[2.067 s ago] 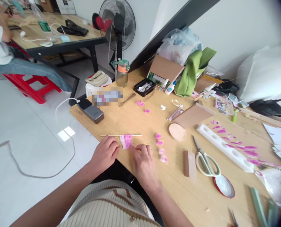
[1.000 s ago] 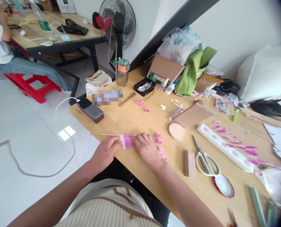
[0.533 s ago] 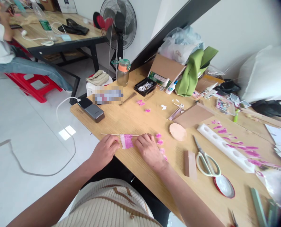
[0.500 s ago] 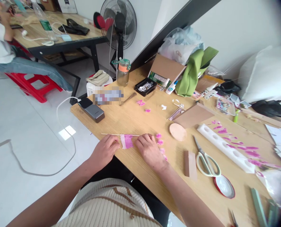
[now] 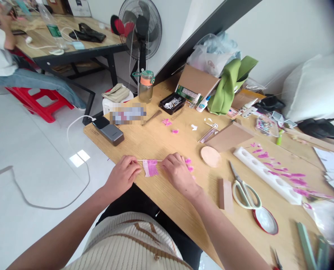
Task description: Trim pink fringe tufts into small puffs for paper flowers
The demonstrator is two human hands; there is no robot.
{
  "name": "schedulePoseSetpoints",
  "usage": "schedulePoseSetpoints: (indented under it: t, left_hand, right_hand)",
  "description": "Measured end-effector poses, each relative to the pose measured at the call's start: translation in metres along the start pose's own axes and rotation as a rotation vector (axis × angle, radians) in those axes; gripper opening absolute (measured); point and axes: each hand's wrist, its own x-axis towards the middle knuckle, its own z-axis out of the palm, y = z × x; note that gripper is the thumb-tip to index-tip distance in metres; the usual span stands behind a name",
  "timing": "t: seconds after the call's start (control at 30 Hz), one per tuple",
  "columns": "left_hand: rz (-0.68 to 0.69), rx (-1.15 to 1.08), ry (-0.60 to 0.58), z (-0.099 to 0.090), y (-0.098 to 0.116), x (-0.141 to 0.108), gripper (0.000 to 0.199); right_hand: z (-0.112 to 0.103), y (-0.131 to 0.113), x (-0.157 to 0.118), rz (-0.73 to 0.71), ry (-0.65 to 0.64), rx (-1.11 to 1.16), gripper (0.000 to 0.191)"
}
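Observation:
A thin pale stick (image 5: 140,160) lies level above the table's near edge, and a small pink and white threaded piece (image 5: 150,168) hangs from its middle. My left hand (image 5: 125,173) is closed round the stick's left end. On the other side, my right hand (image 5: 178,173) pinches the stick just right of the pink piece. Pink fluffy bits (image 5: 188,165) lie beside my right hand, partly hidden by it.
Scissors (image 5: 246,189), a round wooden disc (image 5: 210,156) and a white foam strip (image 5: 268,175) lie to the right. A power bank (image 5: 108,130) sits at the left edge. Behind are a jar (image 5: 146,88) and a black tray (image 5: 171,102). A person (image 5: 3,56) sits far left.
My left hand has shifted slightly left and up, now covering the stick's left end. My right hand has moved up a little. The pink piece has hardly moved.

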Motion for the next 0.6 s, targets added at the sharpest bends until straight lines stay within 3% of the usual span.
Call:
schedulePoseSetpoints:
  t: [0.2, 0.6]
  left_hand:
    - [0.000, 0.026, -0.072, 0.002, -0.001, 0.003, 0.013]
    - [0.016, -0.002, -0.114, 0.002, -0.006, 0.008, 0.017]
  right_hand:
    - [0.000, -0.002, 0.014, -0.074, -0.123, -0.103, 0.016]
    - [0.000, -0.007, 0.020, -0.182, -0.165, -0.286, 0.012]
